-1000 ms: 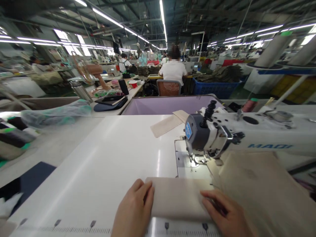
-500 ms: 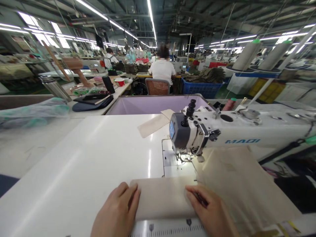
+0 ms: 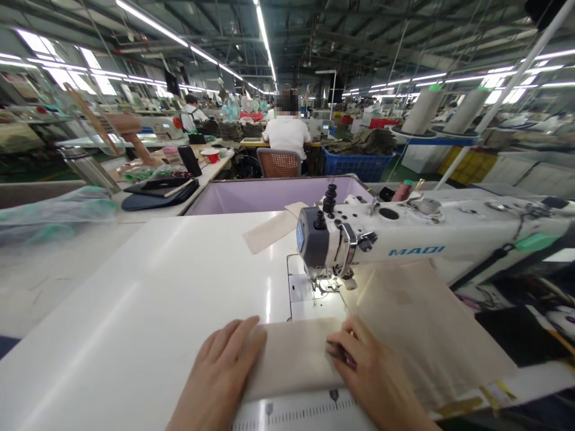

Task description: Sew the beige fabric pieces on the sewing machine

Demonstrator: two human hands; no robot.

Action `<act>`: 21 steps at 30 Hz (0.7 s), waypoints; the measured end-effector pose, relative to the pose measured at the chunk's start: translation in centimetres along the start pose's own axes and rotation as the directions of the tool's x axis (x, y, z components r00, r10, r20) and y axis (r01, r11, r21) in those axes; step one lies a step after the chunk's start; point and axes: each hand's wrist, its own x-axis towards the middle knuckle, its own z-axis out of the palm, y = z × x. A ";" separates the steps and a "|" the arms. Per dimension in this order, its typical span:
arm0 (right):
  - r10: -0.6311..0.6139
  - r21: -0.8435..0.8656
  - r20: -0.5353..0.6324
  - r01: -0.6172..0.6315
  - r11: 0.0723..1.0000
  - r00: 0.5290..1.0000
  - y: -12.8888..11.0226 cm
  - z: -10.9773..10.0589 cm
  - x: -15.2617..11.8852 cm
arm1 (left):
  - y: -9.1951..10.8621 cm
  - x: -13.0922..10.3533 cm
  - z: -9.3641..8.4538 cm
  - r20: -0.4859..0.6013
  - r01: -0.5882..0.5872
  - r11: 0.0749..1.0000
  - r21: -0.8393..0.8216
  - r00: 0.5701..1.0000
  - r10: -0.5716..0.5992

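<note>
A folded beige fabric piece (image 3: 294, 359) lies flat on the white sewing table in front of me. My left hand (image 3: 220, 362) rests on its left end, fingers stretched out and pressed down. At its right end my right hand (image 3: 366, 359) is closed, with a small dark tool (image 3: 344, 353) partly showing between thumb and fingers; its exact kind is hidden. Beyond the fabric stands the sewing machine head (image 3: 323, 245), its lit needle area above the metal plate (image 3: 300, 288). A larger beige fabric panel (image 3: 417, 323) spreads to the right, under the machine arm.
A printed ruler scale (image 3: 296, 413) runs along the table's near edge. Another beige strip (image 3: 272, 232) lies behind the machine head. Past the table are a lilac-lined bin (image 3: 251, 194), a blue crate (image 3: 354, 161) of dark cloth and a seated person (image 3: 287, 131). Thread cones (image 3: 422, 111) stand right.
My left hand has flattened and slid slightly inward over the fabric's left end. My right hand has shifted a little up and left in view. The whole view has turned slightly right.
</note>
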 end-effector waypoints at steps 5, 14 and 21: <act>-0.187 -0.067 0.066 0.191 0.979 0.980 1.1 -1.0 0.5 | -0.6 2.5 -0.7 0.247 -0.145 0.989 -0.028 0.958 0.147; -0.137 -0.129 -0.003 0.135 0.982 0.991 -0.7 0.7 1.1 | 0.3 11.5 0.2 0.397 0.055 0.988 -0.147 0.918 0.009; -0.094 -0.131 -0.048 0.087 0.988 0.994 -1.8 1.2 1.7 | -1.6 16.3 2.3 0.246 -0.204 0.913 -0.354 0.921 0.302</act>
